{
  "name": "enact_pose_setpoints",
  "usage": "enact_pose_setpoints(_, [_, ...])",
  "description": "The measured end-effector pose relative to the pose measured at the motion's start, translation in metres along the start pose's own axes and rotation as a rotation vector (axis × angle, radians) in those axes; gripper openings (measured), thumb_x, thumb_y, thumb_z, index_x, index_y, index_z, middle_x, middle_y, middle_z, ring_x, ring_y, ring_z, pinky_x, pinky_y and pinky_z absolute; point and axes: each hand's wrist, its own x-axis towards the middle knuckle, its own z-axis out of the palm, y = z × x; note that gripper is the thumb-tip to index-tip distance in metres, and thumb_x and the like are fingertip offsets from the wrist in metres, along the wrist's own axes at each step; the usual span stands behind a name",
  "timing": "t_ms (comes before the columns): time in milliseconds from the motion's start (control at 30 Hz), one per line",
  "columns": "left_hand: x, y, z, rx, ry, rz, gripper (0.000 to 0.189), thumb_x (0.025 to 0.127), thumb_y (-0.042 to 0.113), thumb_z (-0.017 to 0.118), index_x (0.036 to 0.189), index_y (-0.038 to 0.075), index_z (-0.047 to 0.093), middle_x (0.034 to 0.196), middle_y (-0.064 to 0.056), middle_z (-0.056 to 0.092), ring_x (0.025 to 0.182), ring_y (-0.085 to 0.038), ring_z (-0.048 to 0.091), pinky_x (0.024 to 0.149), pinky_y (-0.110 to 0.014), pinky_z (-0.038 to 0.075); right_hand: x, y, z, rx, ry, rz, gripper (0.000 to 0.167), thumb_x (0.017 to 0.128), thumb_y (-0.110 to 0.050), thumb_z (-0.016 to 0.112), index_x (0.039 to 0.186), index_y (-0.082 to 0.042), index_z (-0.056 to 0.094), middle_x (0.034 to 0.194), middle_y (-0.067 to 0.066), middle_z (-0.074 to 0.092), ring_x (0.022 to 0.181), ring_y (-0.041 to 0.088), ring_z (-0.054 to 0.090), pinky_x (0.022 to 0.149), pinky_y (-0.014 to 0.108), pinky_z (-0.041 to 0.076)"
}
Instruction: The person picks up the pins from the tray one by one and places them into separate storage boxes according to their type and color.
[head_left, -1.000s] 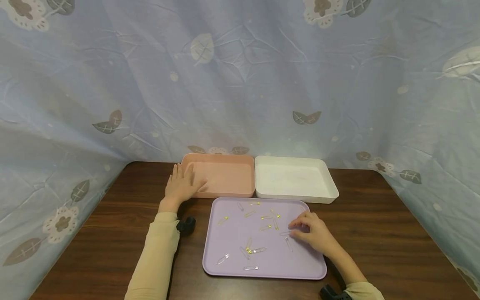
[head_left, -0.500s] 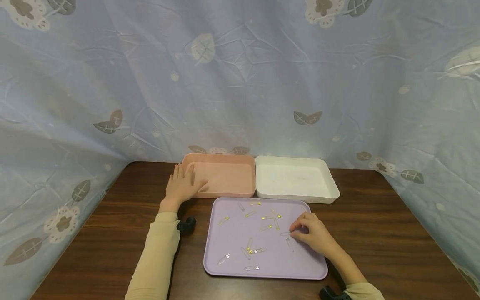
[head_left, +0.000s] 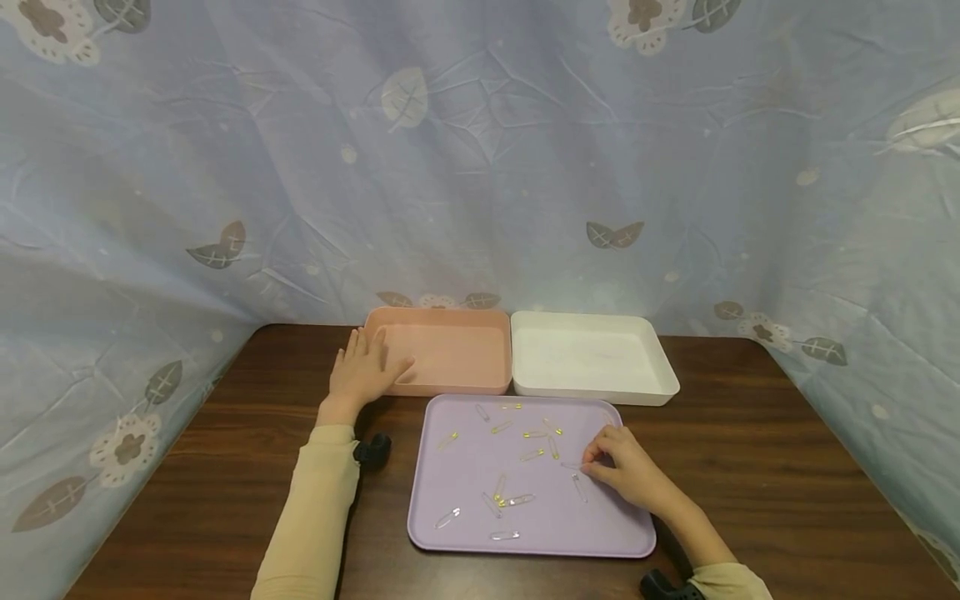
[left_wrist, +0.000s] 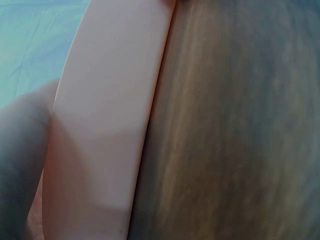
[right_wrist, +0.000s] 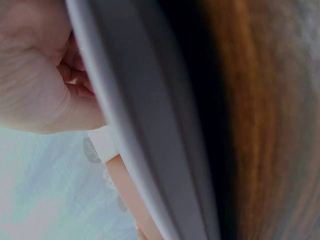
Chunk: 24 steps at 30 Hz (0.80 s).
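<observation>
My right hand (head_left: 628,468) is over the right part of a lavender tray (head_left: 600,529), thumb and forefinger pinching one end of a silver safety pin (head_left: 569,465). Another silver safety pin (head_left: 579,488) lies just below those fingertips. In the right wrist view the tray's raised rim (right_wrist: 150,140) hides the fingertips. My left hand (head_left: 362,375) rests with spread fingers over the left edge of a pink tray (head_left: 457,354). The left wrist view has that tray's side wall (left_wrist: 105,115) close up, with part of the hand (left_wrist: 22,150) behind it.
Several gold and silver safety pins are scattered on the lavender tray, including a small cluster (head_left: 501,502) near its lower middle. A white tray (head_left: 588,354) stands beside the pink one, behind the lavender tray. A patterned curtain (head_left: 480,167) surrounds the dark wooden table (head_left: 750,450).
My right thumb and forefinger have come together on the end of the silver safety pin, which has turned slightly. The left hand has stayed in place.
</observation>
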Motion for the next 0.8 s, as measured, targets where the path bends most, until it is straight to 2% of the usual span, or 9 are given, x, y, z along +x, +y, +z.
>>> enact_pose_setpoints(233, [-0.004, -0.002, -0.004, 0.010, 0.013, 0.007, 0.095, 0.091, 0.071, 0.040, 0.157, 0.008, 0.014, 0.161, -0.028, 0.007, 0.150, -0.044, 0.003, 0.116, -0.068, 0.004, -0.001, -0.002, -0.001, -0.008, -0.011, -0.024, 0.019, 0.082, -0.012, 0.075, 0.076, -0.024, 0.061, 0.082, -0.013, 0.051, 0.086, 0.003, 0.035, 0.074, 0.024, 0.033])
enact_pose_setpoints(600, [-0.004, -0.004, -0.003, 0.010, 0.007, 0.003, 0.091, 0.092, 0.070, 0.039, 0.158, 0.014, 0.012, 0.162, -0.026, 0.003, 0.151, -0.042, -0.001, 0.115, -0.070, 0.003, 0.001, -0.006, -0.007, 0.041, 0.011, -0.076, 0.016, 0.082, -0.011, 0.075, 0.078, -0.020, 0.062, 0.083, -0.012, 0.052, 0.085, 0.008, 0.037, 0.071, 0.023, 0.033])
enact_pose_setpoints(800, [-0.002, -0.006, 0.001, 0.009, 0.016, 0.004, 0.090, 0.092, 0.071, 0.037, 0.158, 0.016, 0.012, 0.162, -0.026, 0.004, 0.151, -0.042, -0.002, 0.115, -0.070, 0.002, 0.007, -0.009, -0.012, 0.018, 0.065, -0.164, 0.020, 0.080, -0.005, 0.075, 0.078, -0.019, 0.060, 0.081, -0.008, 0.052, 0.082, 0.011, 0.037, 0.069, 0.022, 0.031])
